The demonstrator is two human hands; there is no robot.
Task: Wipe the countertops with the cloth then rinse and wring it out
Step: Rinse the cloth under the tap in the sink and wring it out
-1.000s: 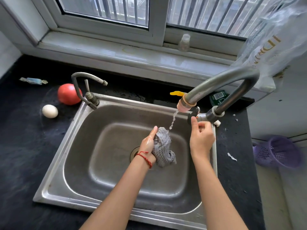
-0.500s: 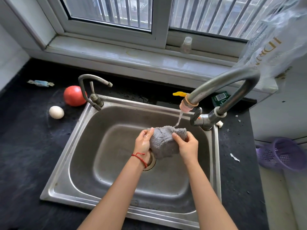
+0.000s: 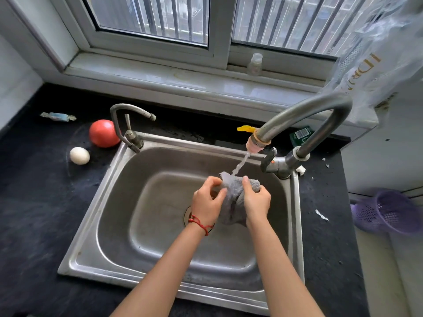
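You have the grey cloth [image 3: 233,197] bunched between both hands over the sink [image 3: 160,225], held high and close under the big tap's pink nozzle [image 3: 257,143] so the stream [image 3: 239,164] lands on the top of the wad rather than running straight to the drain [image 3: 188,213]. Your left hand [image 3: 207,202] pinches the cloth's left edge with curled fingers and thumb; your right hand [image 3: 256,200] is wrapped round its right side, fingers closed over the fabric. Gripping it from both sides like this lets you knead water through it, and I judge it also sets you up for the twist to wring. The loose tail hangs below your hands, inside the sink, so drips stay off the worktop [image 3: 34,213]. The tomato [image 3: 104,133] and egg [image 3: 79,155] sit left of the sink, well apart from the splashing. The rinse looks under way; wringing is not yet done.
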